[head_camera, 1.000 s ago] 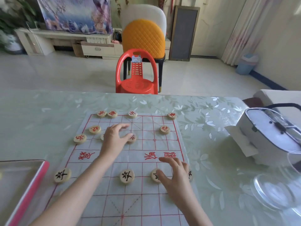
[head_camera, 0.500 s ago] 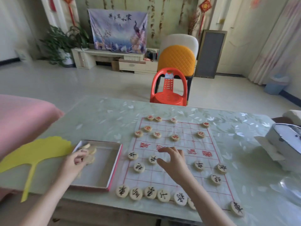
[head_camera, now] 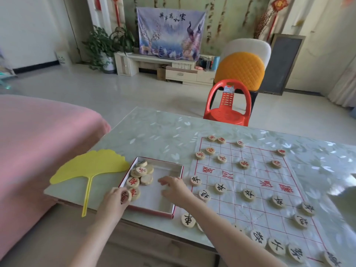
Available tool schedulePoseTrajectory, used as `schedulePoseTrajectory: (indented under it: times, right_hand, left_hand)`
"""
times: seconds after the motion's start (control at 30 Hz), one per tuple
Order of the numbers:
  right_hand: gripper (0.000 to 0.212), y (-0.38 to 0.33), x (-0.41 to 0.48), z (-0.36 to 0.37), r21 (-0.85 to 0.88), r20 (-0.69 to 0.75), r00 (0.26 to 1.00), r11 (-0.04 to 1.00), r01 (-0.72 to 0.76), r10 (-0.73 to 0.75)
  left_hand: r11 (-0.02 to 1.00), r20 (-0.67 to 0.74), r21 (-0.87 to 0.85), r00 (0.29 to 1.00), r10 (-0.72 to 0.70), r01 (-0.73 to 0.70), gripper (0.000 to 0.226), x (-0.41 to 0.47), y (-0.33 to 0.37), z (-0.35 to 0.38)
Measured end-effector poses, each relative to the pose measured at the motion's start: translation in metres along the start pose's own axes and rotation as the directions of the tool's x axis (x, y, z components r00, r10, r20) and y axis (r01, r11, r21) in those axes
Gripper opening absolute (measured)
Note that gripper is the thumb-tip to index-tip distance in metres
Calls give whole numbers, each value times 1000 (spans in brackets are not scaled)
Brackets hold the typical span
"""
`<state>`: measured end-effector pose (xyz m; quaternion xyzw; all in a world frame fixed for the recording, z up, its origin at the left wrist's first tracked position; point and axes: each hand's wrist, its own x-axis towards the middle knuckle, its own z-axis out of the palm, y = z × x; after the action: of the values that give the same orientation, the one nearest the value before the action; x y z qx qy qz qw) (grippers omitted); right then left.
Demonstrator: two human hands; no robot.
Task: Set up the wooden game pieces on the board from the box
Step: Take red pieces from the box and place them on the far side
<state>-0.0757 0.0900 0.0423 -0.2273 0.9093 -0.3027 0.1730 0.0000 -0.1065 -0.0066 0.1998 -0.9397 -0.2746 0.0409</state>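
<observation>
A white sheet board [head_camera: 250, 182] with a red grid lies on the table, with several round wooden pieces on it, red-lettered at the far side and black-lettered near me. Left of it sits a shallow red-edged box [head_camera: 173, 189] with several loose pieces [head_camera: 141, 175] heaped in its far left corner. My left hand [head_camera: 115, 203] pinches a red-lettered piece [head_camera: 125, 196] at the box's near left edge. My right hand [head_camera: 174, 187] hovers over the box's right half, fingers loosely spread and holding nothing.
A yellow leaf-shaped fan [head_camera: 90, 168] lies left of the box. Pink fabric [head_camera: 38, 143] fills the left side. A red plastic chair [head_camera: 228, 104] stands beyond the table's far edge. A pale object [head_camera: 344, 185] shows at the right edge.
The view has swung left and closer. My right hand moved from the board over into the box. My left hand drew toward the box's near edge and now holds a red-lettered piece.
</observation>
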Motion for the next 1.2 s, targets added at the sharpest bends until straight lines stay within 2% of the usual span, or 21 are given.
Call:
schedulePoseTrajectory:
  times: [0.3, 0.43, 0.53, 0.67, 0.83, 0.93, 1.07, 1.13, 1.2]
  right_hand:
    - [50, -31, 58, 69, -17, 107, 993, 999, 47, -45]
    - [49, -29, 68, 88, -143, 114, 992, 987, 72, -56]
    - [59, -25, 71, 92, -201, 99, 992, 975, 98, -80]
    - [52, -17, 67, 83, -224, 53, 997, 972, 71, -60]
    - [62, 7, 47, 45, -6, -40, 999, 1000, -3, 3]
    - [58, 20, 28, 24, 119, -110, 993, 992, -28, 41]
    - [55, 38, -2, 2, 229, -164, 984, 973, -25, 64]
    - [55, 46, -15, -6, 271, -179, 981, 962, -19, 70]
    - [54, 53, -28, -14, 303, -204, 976, 953, -9, 75]
  left_hand:
    - [999, -23, -41, 999, -28, 27, 37, 18, -3, 9]
    - [995, -50, -79, 996, -70, 66, 37, 24, -10, 13]
    - [996, -49, 56, 997, -64, 66, 43, 27, -10, 17]
    - [940, 3, 336, 998, -66, 62, 34, 32, 0, 17]
    - [883, 20, 469, 999, -38, 24, 29, 36, 4, 17]
    - [864, 50, 503, 997, -63, 29, 29, 39, 6, 11]
    - [904, 48, 422, 994, -98, 69, 26, 32, 23, 7]
    - [968, 16, 240, 996, -84, 78, 24, 29, 34, 9]
    - [999, -8, -22, 999, -35, 35, 21, 28, 49, 12]
